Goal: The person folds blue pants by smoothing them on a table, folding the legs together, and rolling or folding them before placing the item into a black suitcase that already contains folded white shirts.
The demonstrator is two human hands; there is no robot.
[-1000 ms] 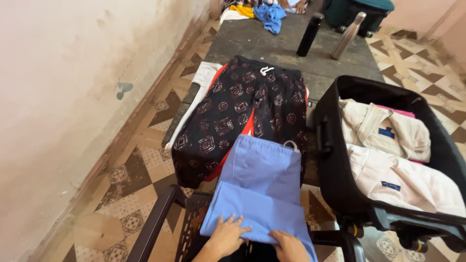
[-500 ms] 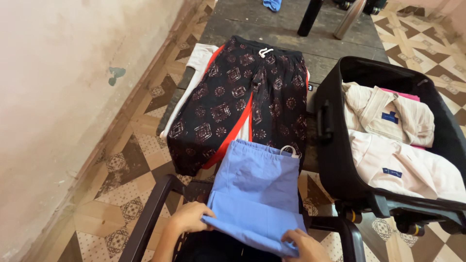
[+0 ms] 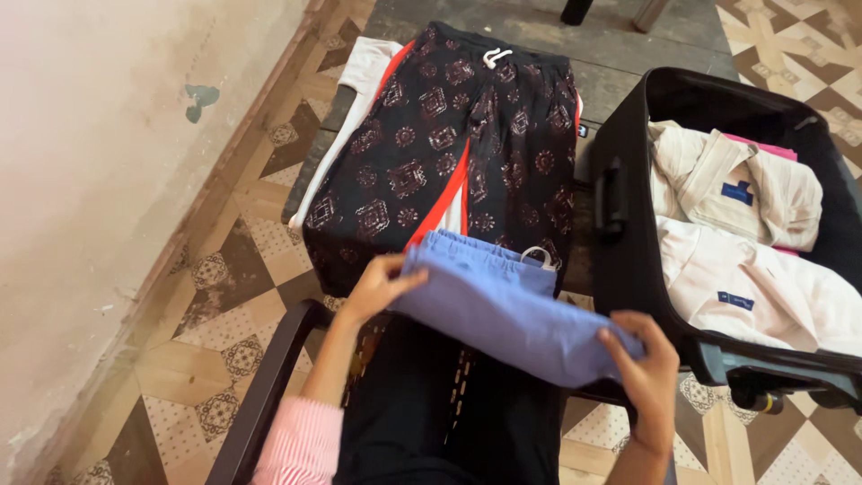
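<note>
I am mid-fold; my left hand [image 3: 382,280] and right hand [image 3: 639,357] each pinch an end of the blue trousers [image 3: 503,310], low centre of frame, over the chair [image 3: 269,386]; next likely needs edges aligned.

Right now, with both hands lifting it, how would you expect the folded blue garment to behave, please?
The blue garment is probably floppy: it sags between the left hand and right hand. It seems light, pinched only by fingertips. Its fold may slip open, since nothing supports the middle above the black chair.
</note>
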